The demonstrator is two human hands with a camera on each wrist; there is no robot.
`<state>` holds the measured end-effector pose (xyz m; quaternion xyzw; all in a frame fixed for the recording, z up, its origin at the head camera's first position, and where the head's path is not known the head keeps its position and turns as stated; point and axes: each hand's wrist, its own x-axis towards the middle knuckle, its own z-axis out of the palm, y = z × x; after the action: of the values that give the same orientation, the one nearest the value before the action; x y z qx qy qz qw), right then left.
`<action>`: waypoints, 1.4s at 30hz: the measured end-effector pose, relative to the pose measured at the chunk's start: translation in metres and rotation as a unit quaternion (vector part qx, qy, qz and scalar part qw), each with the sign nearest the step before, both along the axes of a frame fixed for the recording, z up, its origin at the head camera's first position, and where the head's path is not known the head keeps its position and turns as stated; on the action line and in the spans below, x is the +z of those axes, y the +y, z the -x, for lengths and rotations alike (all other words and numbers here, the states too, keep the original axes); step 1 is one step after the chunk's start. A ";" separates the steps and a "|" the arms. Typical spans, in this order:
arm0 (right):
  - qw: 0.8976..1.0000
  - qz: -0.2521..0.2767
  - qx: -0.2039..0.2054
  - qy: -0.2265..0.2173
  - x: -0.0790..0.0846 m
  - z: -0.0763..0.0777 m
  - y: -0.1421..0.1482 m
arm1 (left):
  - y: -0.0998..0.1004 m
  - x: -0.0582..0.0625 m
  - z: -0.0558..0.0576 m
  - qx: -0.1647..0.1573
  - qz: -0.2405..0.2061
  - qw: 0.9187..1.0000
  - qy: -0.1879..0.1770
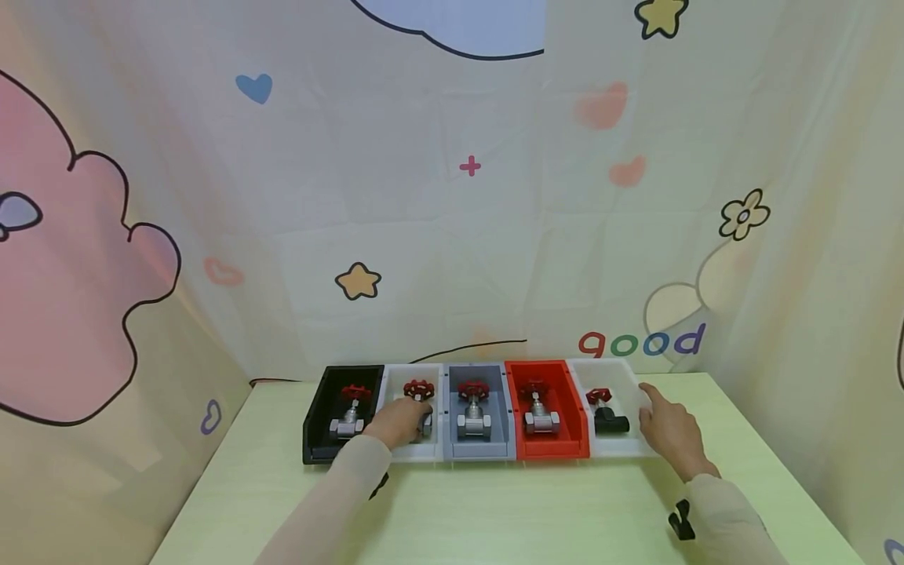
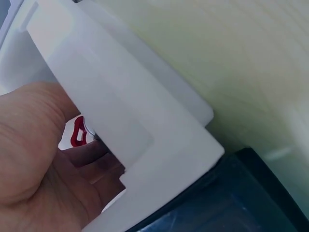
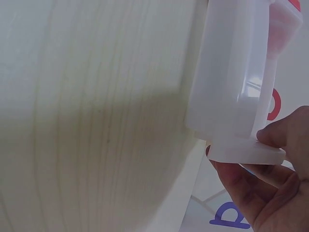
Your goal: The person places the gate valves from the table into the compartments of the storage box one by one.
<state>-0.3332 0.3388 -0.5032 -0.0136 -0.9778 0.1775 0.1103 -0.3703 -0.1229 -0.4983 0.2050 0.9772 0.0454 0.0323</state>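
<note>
My left hand (image 1: 399, 421) reaches into the second bin from the left, a white bin (image 1: 414, 453), and grips a metal valve (image 1: 426, 424) with a red handwheel (image 1: 419, 389). In the left wrist view the bin's front wall (image 2: 116, 92) hides most of that valve, and the fingers curl behind it. At the far right end, my right hand (image 1: 669, 430) pinches the side wall of another white bin (image 3: 229, 96), thumb inside and fingers outside. This bin contains a valve with a black body (image 1: 610, 422) and a red handwheel.
Between them stand a grey bin (image 1: 480, 450) and a red bin (image 1: 552, 449), with a black bin (image 1: 323, 453) at the left end. Each holds a metal valve with a red handwheel. The joined row sits on a pale wooden table (image 1: 494, 518), before a printed curtain (image 1: 438, 259).
</note>
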 end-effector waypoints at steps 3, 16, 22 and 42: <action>1.000 0.000 -0.001 0.000 -0.001 0.000 0.000 | 0.000 -0.001 0.000 0.001 0.003 1.000 0.009; 1.000 0.001 -0.007 -0.022 0.002 0.001 -0.001 | -0.006 0.010 -0.006 0.022 -0.043 0.999 0.002; 1.000 -0.001 -0.004 -0.025 0.002 0.003 -0.001 | -0.011 0.014 -0.008 0.022 -0.062 0.998 -0.005; 1.000 -0.010 -0.008 -0.028 0.004 0.002 0.001 | -0.020 0.036 -0.032 0.013 -0.080 0.995 0.066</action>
<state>-0.3357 0.3395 -0.4995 -0.0252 -0.9822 0.1660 0.0846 -0.3381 -0.1428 -0.4619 0.1970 0.9729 0.1106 -0.0490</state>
